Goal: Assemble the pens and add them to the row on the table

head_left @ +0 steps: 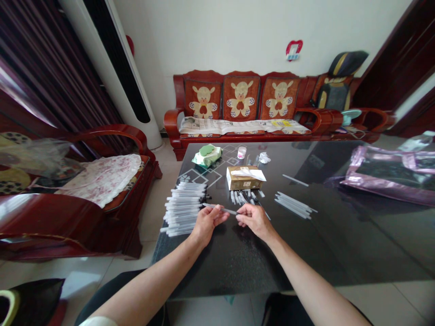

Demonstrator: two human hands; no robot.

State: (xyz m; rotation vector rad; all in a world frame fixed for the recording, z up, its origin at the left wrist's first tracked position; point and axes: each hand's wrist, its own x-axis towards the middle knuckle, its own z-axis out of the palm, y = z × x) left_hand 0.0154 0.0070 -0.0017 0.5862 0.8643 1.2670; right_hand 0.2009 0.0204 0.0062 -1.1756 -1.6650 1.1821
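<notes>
Between my two hands, above the black table [244,271], lies a slim translucent pen [227,210], held nearly level. My left hand [208,220] pinches its barrel. The fingers of my right hand [253,218] close around its dark right end, which they partly hide. Just left of my left hand is a big stack of similar pale pens [181,210], their dark ends pointing right. Beyond my hands, small clear pen caps [238,197] and dark thin pieces lie in front of a tissue box. To the right rests a smaller bundle of pale barrels [294,205].
Across the table stand a tissue box [245,179], a green wipes pack [207,156], a small cup [241,153] and crumpled tissue [264,157]. One single barrel [295,180] lies farther right. A purple-edged plastic bag [387,176] covers the right side. Wooden seats [129,226] flank the table.
</notes>
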